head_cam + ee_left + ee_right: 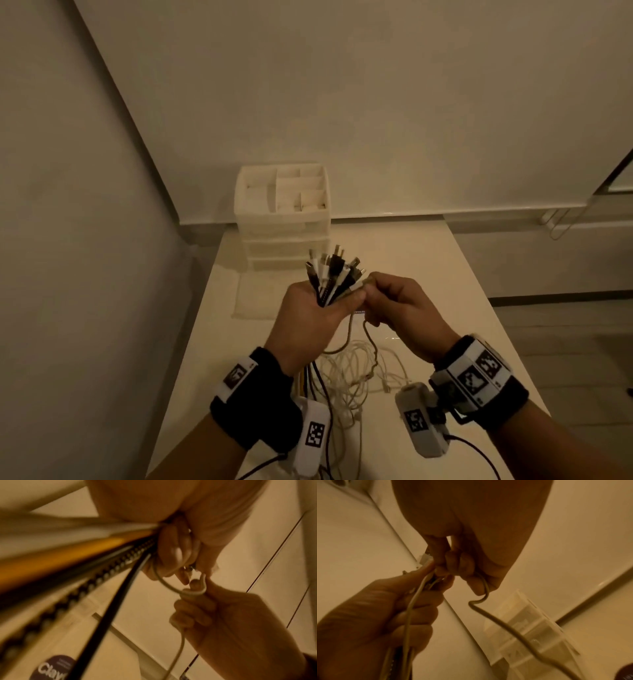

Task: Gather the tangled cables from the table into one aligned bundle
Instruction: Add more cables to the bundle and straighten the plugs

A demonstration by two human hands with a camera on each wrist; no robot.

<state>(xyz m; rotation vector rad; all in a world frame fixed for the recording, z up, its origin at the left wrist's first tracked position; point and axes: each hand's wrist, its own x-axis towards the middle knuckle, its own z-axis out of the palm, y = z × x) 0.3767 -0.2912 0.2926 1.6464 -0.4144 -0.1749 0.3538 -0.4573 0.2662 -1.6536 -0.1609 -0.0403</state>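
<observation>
Head view: left hand point(310, 315) is raised above the table point(479, 308), fingers and thumb wrapped tight round a bunch of cables point(330, 277) just below their plugs; the plug ends fan upward toward the drawer organiser point(282, 219), which stands at the table's far edge. Right hand point(399, 308) sits just beside the bunch on its right, thumb and forefinger pinching one pale cable point(371, 337) close to its plug end, other fingers curled in; the fingertips of the two hands touch or nearly touch. Loose tails point(349, 380) hang from under the left hand and lie in a tangled pile on the table, on the near side of the organiser, between the wrists. Left wrist view: the pale cable loops from the left fist across to the right hand's fingers point(193, 609); a yellow cord, a braided one and a smooth black one run out of the fist, blurred. Judgement: cables are light and limp, with no stiffness to hold a line, so the tails follow wherever the heads go and snag on each other. Smooth jackets likely slip in a loose fist; braided one should hold better. Plug housings are the only rigid part, so best hold is on the cord directly behind the plug, heads evened up first. Pulling hard at a snag could strain the plug joints.
</observation>
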